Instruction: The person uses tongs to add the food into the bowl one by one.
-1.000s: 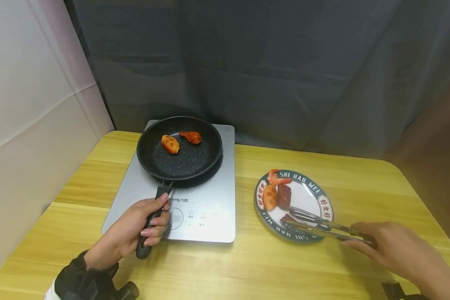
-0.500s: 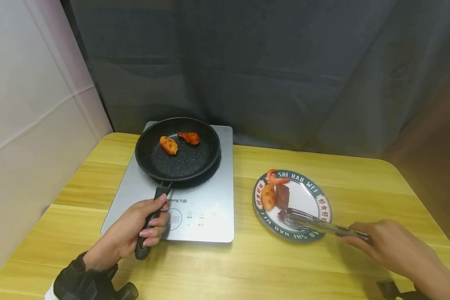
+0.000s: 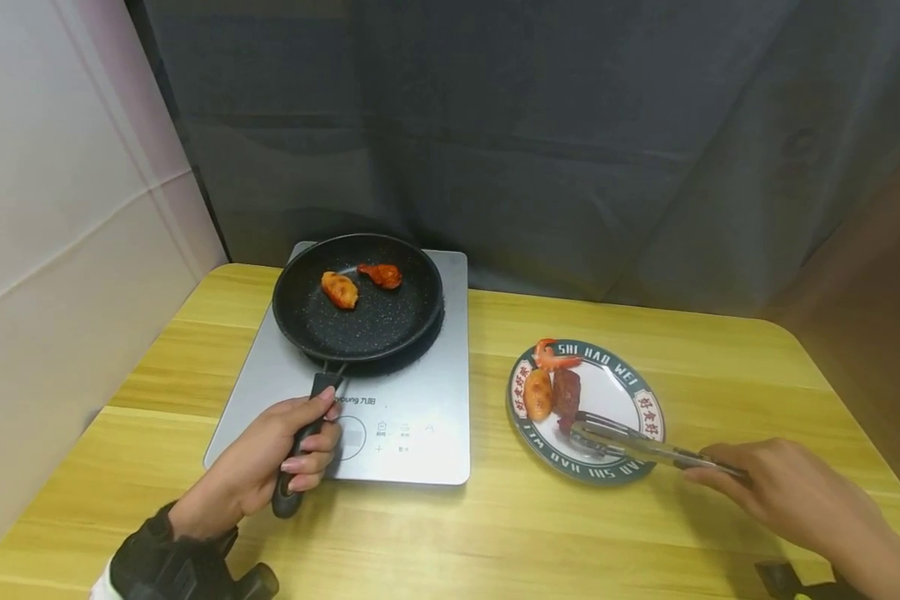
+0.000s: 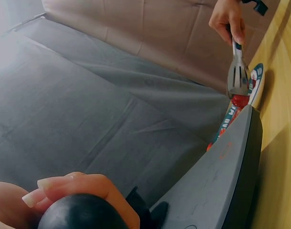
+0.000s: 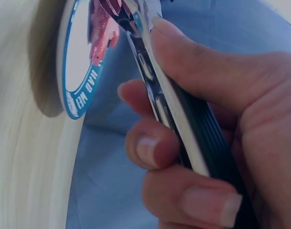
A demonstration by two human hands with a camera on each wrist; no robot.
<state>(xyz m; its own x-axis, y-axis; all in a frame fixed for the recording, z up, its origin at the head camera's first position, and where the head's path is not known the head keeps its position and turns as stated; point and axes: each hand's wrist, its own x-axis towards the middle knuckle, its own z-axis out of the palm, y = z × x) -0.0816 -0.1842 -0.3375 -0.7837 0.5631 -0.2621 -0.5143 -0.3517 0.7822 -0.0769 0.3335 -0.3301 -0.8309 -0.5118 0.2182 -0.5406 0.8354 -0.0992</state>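
My left hand [image 3: 270, 454] grips the black handle [image 3: 287, 492] of a frying pan [image 3: 345, 329]. In the pan lie a browned chicken wing [image 3: 341, 290] and a small reddish drumstick [image 3: 381, 276]. My right hand [image 3: 787, 492] holds metal serving tongs [image 3: 663, 452], squeezed nearly together, over the front of a green-rimmed plate [image 3: 618, 369]. At the tongs' tips is a dark red piece of meat [image 3: 566, 424], mostly covered by them. Beside it on the plate are a brown meat block [image 3: 567, 390], a golden wing-shaped piece [image 3: 537, 395] and a shrimp [image 3: 553, 357].
The pan is on a silver induction cooker [image 3: 427, 375] at the left of the wooden table [image 3: 495, 533]. A dark cloth [image 3: 532, 150] hangs behind, with a pale cloth [image 3: 67, 217] on the left and a brown one [image 3: 870, 333] on the right.
The tongs' two arms, spread apart a second ago, have come together at the dark red piece, which has shifted slightly up toward the meat block. The left hand and pan stay in place.
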